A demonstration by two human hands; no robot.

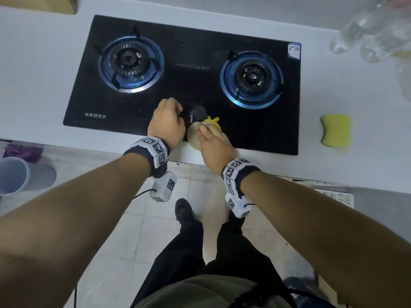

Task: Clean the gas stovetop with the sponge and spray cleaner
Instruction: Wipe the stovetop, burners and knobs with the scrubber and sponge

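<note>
The black glass gas stovetop (191,63) has two blue-ringed burners, one left (131,63) and one right (252,77). At its front middle, my right hand (214,145) grips a pale spray bottle (194,134) with a yellow trigger head (213,121). The bottle is held over the stovetop's front edge. My left hand (166,124) hovers just left of it with its fingers curled, and nothing shows in it. A round black knob (199,112) sits between the two hands. The yellow sponge (335,130) lies untouched on the white counter to the right of the stove.
Clear plastic bottles (364,30) stand on the counter at the back right. A wooden board corner (44,4) shows at the back left. A grey bin (15,176) and a purple cloth (22,151) are on the floor to the left. My legs stand below the counter edge.
</note>
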